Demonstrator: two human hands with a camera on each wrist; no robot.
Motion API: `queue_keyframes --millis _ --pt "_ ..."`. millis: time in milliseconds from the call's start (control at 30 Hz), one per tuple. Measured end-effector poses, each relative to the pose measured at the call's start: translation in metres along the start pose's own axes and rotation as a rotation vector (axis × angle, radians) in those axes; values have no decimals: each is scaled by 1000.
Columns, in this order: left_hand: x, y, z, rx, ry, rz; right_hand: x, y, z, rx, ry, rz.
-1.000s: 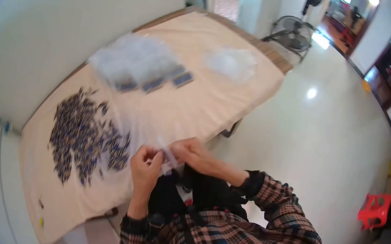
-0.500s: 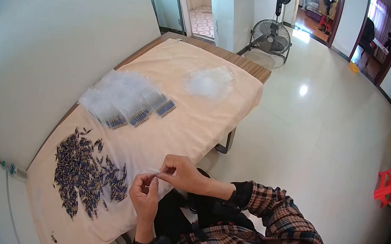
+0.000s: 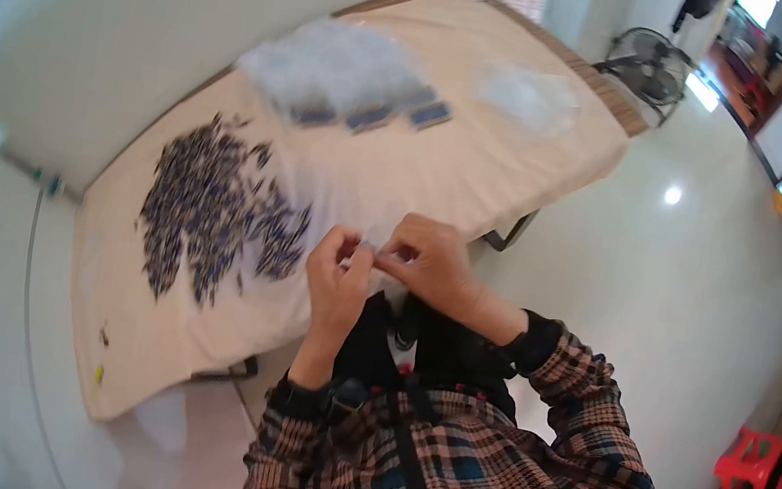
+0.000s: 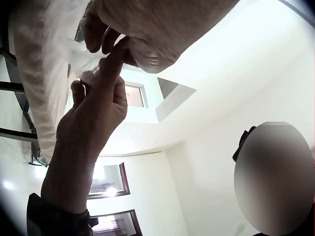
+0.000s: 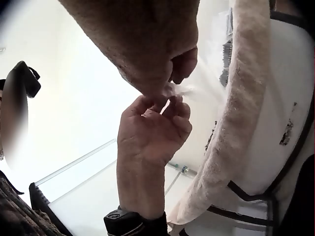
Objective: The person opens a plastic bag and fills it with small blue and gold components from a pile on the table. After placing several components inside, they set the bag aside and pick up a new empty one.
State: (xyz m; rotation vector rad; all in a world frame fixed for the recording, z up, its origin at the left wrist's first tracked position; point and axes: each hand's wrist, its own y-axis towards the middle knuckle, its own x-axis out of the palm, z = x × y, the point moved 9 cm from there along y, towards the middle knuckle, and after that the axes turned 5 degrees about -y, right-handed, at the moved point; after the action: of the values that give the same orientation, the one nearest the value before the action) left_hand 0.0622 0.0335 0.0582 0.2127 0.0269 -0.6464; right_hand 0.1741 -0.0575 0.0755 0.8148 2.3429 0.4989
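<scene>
Both hands meet over the near edge of the cloth-covered table. Thumb and finger of my left hand (image 3: 338, 275) pinch a thin clear plastic film (image 5: 185, 91), which looks like a small bag. From the other side my right hand (image 3: 433, 266) pinches the same film, its thumb and forefinger close to the left fingertips. Much of the film is hidden behind the fingers in the head view. Left of the hands lies a large pile of small dark blue and brass-coloured pointed pieces (image 3: 200, 206).
Filled clear bags (image 3: 337, 64), with rows of blue pieces at their ends, overlap along the wall side. A stack of clear plastic bags (image 3: 531, 101) lies toward the far end. A standing fan (image 3: 648, 65) and red stool (image 3: 748, 465) are on the floor beyond the table (image 3: 482, 177).
The head view has swung about, shifting the whole scene. A pale plastic strip showed between the hands one second ago; now the fingertips are close together and cover most of it.
</scene>
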Motion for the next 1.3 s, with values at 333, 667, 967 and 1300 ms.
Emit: queue_keyframes --millis 333,667,967,1300 --pt "3 -14 47 292 229 41 -9 2 -18 62 106 54" --pt "10 -33 47 365 466 138 -13 4 3 101 -100 319" --pt "6 -26 36 432 387 247 4 -8 12 195 9 340" --pt "35 -44 34 576 492 5 1 5 21 50 3 456"
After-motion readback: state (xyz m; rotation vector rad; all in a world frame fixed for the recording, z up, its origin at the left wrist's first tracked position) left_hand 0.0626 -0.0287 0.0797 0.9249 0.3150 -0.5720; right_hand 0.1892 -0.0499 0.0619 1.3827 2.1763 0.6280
